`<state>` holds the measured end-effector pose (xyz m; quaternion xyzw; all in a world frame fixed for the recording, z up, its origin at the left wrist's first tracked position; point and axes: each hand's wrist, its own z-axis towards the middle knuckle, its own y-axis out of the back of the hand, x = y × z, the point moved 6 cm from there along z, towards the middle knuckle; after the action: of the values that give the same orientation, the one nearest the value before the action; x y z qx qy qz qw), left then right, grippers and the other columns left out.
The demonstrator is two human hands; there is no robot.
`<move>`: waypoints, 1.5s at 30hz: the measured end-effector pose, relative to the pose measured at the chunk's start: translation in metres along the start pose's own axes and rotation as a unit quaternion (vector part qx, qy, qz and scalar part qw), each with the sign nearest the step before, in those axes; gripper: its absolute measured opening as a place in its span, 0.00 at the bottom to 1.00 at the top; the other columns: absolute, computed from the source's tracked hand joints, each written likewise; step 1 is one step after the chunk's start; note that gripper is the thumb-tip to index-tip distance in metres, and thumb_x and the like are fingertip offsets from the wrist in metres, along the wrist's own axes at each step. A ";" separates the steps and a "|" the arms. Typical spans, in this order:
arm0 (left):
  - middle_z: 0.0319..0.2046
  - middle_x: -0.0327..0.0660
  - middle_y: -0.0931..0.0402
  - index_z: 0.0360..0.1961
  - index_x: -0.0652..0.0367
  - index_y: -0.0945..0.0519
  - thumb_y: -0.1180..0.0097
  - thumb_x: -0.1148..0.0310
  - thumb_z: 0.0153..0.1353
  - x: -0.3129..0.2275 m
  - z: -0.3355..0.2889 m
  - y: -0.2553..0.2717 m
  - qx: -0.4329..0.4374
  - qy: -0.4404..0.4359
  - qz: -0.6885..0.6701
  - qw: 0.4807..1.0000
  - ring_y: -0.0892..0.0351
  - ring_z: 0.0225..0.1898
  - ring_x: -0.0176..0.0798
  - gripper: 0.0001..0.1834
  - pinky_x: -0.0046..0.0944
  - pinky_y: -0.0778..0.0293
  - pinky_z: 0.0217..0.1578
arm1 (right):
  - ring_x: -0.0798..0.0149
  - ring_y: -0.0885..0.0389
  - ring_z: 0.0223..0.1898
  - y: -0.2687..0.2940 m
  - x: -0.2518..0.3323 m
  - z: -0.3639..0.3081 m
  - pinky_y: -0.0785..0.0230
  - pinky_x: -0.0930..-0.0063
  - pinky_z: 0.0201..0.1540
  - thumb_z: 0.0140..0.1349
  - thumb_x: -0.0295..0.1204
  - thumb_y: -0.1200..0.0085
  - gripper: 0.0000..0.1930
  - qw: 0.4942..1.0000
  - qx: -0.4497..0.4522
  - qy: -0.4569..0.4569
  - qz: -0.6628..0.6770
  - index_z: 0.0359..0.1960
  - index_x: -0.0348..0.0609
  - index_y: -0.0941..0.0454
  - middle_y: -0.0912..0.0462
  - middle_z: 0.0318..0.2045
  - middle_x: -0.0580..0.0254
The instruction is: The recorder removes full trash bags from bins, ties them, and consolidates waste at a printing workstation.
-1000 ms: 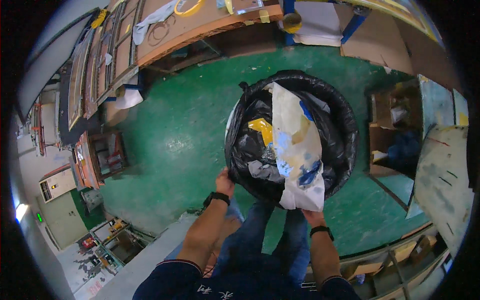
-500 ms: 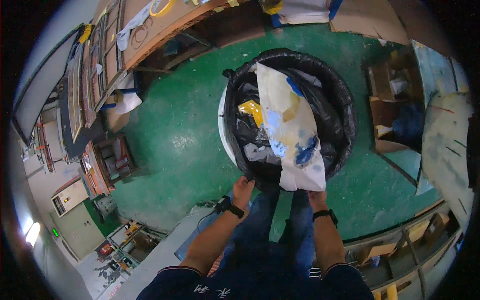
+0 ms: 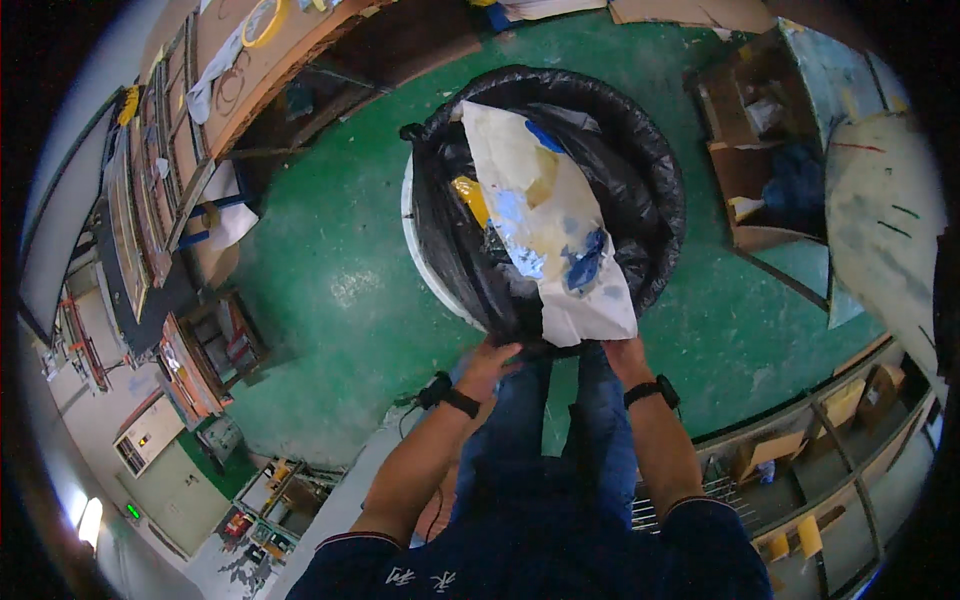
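A black trash bag lines a round white bin in front of me, its edge folded over the rim. On top lies a large stained sheet of white paper with blue and yellow smears. Yellow packaging shows beside the sheet. My left hand is closed at the bag's near left edge, one finger pointing right. My right hand grips the bag's near right edge, just under the paper's corner, which hides its fingertips.
A wooden workbench with a yellow tape roll curves along the far left. An open cardboard box stands right of the bin on the green floor. Shelving with cartons runs at the near right.
The bag's left side has been drawn inward, covering crumpled grey scraps and part of the yellow packaging. More of the white bin shows. The bin sits farther up and left in view.
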<state>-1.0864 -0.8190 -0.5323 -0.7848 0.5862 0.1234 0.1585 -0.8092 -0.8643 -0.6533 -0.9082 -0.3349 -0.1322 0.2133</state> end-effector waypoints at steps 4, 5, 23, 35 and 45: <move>0.39 0.40 0.23 0.45 0.62 0.26 0.40 0.68 0.54 0.020 0.012 -0.014 0.057 0.004 0.006 0.998 0.23 0.37 0.36 0.18 0.35 0.26 0.40 | 0.65 0.21 0.42 -0.014 -0.018 0.004 0.26 0.71 0.40 0.60 0.28 0.46 0.16 0.997 0.011 -0.050 0.063 0.50 0.44 0.29 0.22 0.45 0.63; 0.39 0.40 0.23 0.45 0.62 0.26 0.40 0.68 0.54 0.024 0.013 -0.013 0.050 0.004 0.006 0.999 0.23 0.37 0.36 0.18 0.35 0.26 0.40 | 0.66 0.21 0.42 -0.015 -0.025 0.004 0.26 0.72 0.40 0.60 0.28 0.46 0.15 0.998 0.000 -0.048 0.035 0.50 0.44 0.29 0.22 0.45 0.64; 0.40 0.39 0.24 0.44 0.57 0.26 0.42 0.68 0.59 0.102 0.018 -0.010 0.028 0.107 0.046 0.993 0.22 0.35 0.36 0.13 0.37 0.24 0.39 | 0.69 0.24 0.44 -0.013 -0.033 0.009 0.31 0.73 0.47 0.64 0.37 0.52 0.15 0.992 0.002 -0.115 -0.048 0.51 0.51 0.28 0.22 0.43 0.67; 0.36 0.38 0.24 0.42 0.61 0.24 0.41 0.74 0.54 0.085 0.031 -0.021 0.041 0.085 0.130 0.987 0.23 0.35 0.37 0.13 0.38 0.24 0.36 | 0.67 0.24 0.40 0.046 -0.043 0.043 0.31 0.72 0.40 0.59 0.31 0.48 0.13 0.992 -0.081 0.039 -0.089 0.45 0.43 0.25 0.22 0.40 0.61; 0.38 0.36 0.24 0.42 0.59 0.24 0.47 0.74 0.53 0.044 -0.016 0.009 0.045 0.044 0.087 0.994 0.25 0.41 0.36 0.13 0.39 0.27 0.41 | 0.66 0.21 0.38 -0.025 0.007 -0.071 0.29 0.74 0.38 0.60 0.31 0.51 0.09 0.980 0.066 -0.065 0.174 0.41 0.46 0.24 0.20 0.38 0.65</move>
<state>-1.0829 -0.8665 -0.5355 -0.7274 0.6639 0.0755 0.1565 -0.8272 -0.8772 -0.5808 -0.9432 -0.1926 -0.0116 0.2704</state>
